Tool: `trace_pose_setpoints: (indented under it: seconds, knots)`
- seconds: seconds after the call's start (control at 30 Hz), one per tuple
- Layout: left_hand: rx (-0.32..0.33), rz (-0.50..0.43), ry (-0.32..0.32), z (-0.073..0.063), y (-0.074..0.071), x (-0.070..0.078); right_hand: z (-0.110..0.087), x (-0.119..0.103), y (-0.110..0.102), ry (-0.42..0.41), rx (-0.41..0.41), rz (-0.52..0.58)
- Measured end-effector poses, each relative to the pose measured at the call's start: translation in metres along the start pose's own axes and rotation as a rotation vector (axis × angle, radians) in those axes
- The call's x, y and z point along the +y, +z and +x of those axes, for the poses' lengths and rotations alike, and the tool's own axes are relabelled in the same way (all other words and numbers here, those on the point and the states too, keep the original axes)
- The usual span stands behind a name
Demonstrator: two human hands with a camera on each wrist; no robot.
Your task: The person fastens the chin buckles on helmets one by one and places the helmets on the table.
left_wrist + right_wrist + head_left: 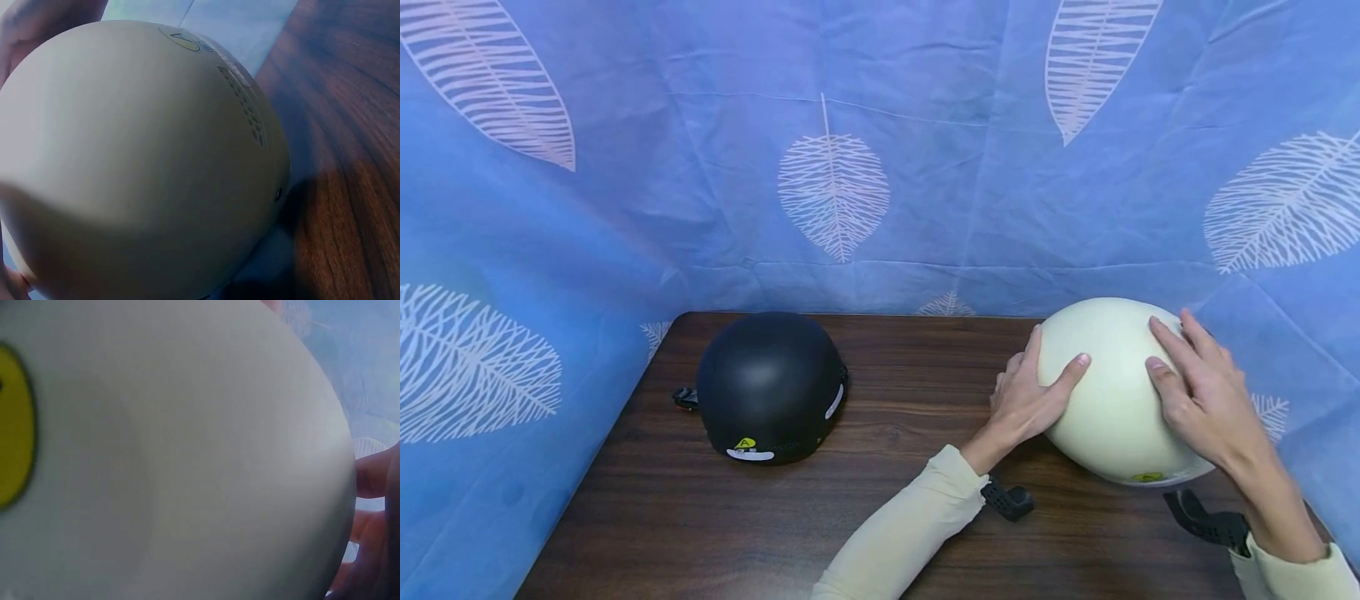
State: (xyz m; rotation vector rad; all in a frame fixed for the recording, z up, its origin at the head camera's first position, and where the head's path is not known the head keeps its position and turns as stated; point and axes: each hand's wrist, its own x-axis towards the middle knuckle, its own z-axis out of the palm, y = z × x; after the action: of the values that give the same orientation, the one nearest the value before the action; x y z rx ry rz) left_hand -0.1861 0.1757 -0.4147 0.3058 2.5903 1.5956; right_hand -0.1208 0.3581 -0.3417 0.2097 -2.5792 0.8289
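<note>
A cream-white helmet (1105, 392) is held between both hands at the right side of the table. My left hand (1026, 396) grips its left side, the thumb (1073, 372) lying over the shell. On the upper right of the shell, the right hand (1210, 400) holds it with spread, slightly bent fingers. The helmet's smooth shell (137, 150) fills much of the left wrist view, with a row of small vents (244, 106) near its rim. Close up in the right wrist view is a yellow sticker (14, 425) on the shell. The helmet's underside is hidden.
A black helmet (771, 383) rests dome up on the left part of the dark wooden table (895, 400), its buckle strap (685, 399) poking out leftward. Blue cloth (925, 183) with white leaf prints hangs behind the table and along both sides.
</note>
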Motion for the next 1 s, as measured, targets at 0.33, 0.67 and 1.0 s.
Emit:
trace_pose_setpoints:
  seconds: [0.33,0.67,1.0]
  knots:
    - [-0.011,-0.039,0.017,0.003,-0.008,-0.007,-0.003,-0.004,-0.002,0.048,0.001,-0.048]
    - [-0.041,-0.061,0.034,0.004,-0.014,-0.016,-0.004,-0.005,-0.001,-0.030,0.034,-0.044]
    - [-0.072,-0.092,0.028,0.002,-0.020,-0.022,-0.005,-0.009,-0.009,0.070,-0.069,-0.011]
